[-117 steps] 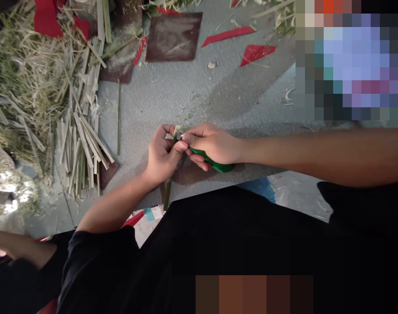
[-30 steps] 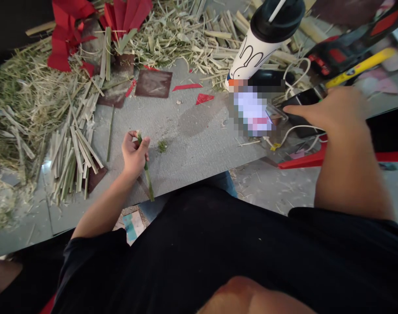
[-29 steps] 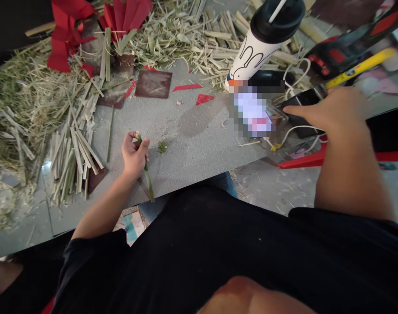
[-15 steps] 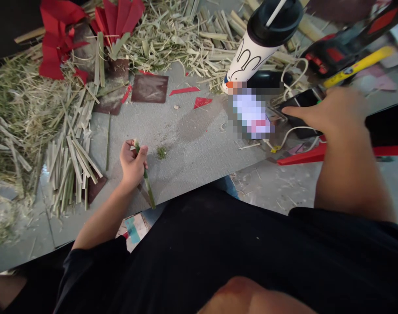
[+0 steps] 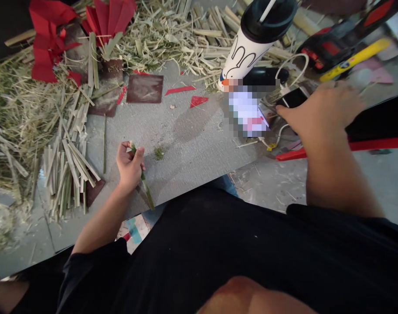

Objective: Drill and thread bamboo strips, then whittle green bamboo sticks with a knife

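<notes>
My left hand [image 5: 130, 165] is closed around a green stalk [image 5: 147, 192], whose pale end shows above the fingers and whose lower end slants down to the table's near edge. On the right, my right hand [image 5: 326, 109] spreads over a black device [image 5: 294, 97] with a white cable, thumb stretched out to the left. The other fingers are blurred, and no held thing shows in them. A pixelated, lit phone [image 5: 247, 111] lies left of that thumb. Just beyond the hand is a yellow-handled tool [image 5: 355, 59].
A cup [image 5: 247, 52] with black lid and straw stands behind the phone. Cut strips [image 5: 68, 170] and shavings [image 5: 18, 96] lie left and back. Red folded paper [image 5: 110, 19], brown squares [image 5: 144, 89] and a black-and-red power tool [image 5: 329, 48] are also on the grey table [image 5: 185, 161].
My right hand has moved slightly left and now covers more of the black device. My left hand keeps the green stalk almost in place. The view has shifted a little.
</notes>
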Action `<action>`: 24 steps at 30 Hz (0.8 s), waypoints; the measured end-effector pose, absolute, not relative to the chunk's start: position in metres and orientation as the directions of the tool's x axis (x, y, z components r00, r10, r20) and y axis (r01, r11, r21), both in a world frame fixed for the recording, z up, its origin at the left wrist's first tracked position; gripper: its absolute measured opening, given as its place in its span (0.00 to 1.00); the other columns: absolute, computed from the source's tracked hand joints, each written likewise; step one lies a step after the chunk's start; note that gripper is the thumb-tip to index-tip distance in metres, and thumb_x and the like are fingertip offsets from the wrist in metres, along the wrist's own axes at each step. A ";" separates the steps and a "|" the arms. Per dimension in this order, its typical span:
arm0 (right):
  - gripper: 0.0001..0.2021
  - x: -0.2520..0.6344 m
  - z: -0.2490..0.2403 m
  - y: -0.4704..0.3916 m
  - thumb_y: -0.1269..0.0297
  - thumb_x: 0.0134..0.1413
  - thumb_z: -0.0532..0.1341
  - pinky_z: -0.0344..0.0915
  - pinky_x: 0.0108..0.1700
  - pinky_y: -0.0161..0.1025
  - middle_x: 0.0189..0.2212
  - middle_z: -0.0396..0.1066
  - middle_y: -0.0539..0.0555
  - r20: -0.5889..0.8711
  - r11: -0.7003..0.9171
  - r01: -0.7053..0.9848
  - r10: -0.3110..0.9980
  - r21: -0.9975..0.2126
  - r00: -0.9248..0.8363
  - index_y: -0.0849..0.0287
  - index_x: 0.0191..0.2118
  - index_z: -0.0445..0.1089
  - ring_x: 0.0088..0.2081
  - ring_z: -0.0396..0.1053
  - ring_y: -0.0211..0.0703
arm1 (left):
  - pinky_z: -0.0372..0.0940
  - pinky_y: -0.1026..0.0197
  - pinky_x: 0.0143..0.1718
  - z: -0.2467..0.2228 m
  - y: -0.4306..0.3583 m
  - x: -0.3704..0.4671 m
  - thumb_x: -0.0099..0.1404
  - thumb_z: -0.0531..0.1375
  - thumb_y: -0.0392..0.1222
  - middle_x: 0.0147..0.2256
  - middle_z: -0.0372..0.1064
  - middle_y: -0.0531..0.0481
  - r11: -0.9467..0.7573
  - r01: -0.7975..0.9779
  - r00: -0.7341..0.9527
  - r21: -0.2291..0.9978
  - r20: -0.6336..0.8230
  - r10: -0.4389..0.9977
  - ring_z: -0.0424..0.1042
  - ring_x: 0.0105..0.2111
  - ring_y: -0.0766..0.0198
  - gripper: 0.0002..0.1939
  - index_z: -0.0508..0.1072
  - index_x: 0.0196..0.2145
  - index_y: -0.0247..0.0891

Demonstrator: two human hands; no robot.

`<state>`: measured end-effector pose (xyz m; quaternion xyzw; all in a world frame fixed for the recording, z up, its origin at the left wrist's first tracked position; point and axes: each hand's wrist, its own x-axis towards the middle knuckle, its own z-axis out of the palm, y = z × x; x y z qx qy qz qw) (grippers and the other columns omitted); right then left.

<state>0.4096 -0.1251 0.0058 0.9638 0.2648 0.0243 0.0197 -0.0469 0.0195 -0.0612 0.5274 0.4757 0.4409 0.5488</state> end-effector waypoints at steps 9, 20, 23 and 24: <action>0.50 0.409 0.003 -0.128 0.45 0.63 0.76 0.69 0.71 0.68 0.73 0.68 0.87 0.053 -0.847 0.530 0.532 0.037 0.845 0.85 0.74 0.69 0.75 0.69 0.78 | 0.55 0.69 0.11 -0.061 0.020 -0.048 0.58 0.81 0.60 0.21 0.63 0.69 0.074 0.032 0.135 0.997 -0.077 0.988 0.61 0.12 0.72 0.35 0.62 0.44 0.47; 0.54 0.398 0.005 -0.129 0.40 0.61 0.81 0.68 0.73 0.70 0.73 0.68 0.86 0.093 -0.858 0.514 0.512 0.006 0.854 0.86 0.73 0.70 0.76 0.67 0.80 | 0.55 0.68 0.11 -0.062 0.020 -0.048 0.60 0.81 0.58 0.21 0.62 0.69 0.054 0.032 0.142 0.998 -0.058 0.988 0.61 0.12 0.71 0.33 0.62 0.44 0.47; 0.56 0.395 0.007 -0.128 0.37 0.59 0.81 0.68 0.72 0.71 0.73 0.68 0.88 0.085 -0.864 0.504 0.503 0.005 0.860 0.86 0.73 0.70 0.75 0.67 0.81 | 0.56 0.68 0.11 -0.062 0.021 -0.048 0.60 0.80 0.56 0.21 0.63 0.69 0.062 0.045 0.144 0.997 -0.068 0.987 0.61 0.12 0.71 0.32 0.62 0.44 0.47; 0.56 0.394 0.008 -0.128 0.37 0.60 0.81 0.68 0.72 0.70 0.73 0.68 0.88 0.088 -0.865 0.502 0.501 0.004 0.861 0.86 0.73 0.70 0.75 0.67 0.81 | 0.56 0.68 0.11 -0.062 0.021 -0.048 0.60 0.80 0.56 0.21 0.63 0.69 0.064 0.044 0.145 0.997 -0.069 0.987 0.62 0.12 0.71 0.32 0.62 0.44 0.47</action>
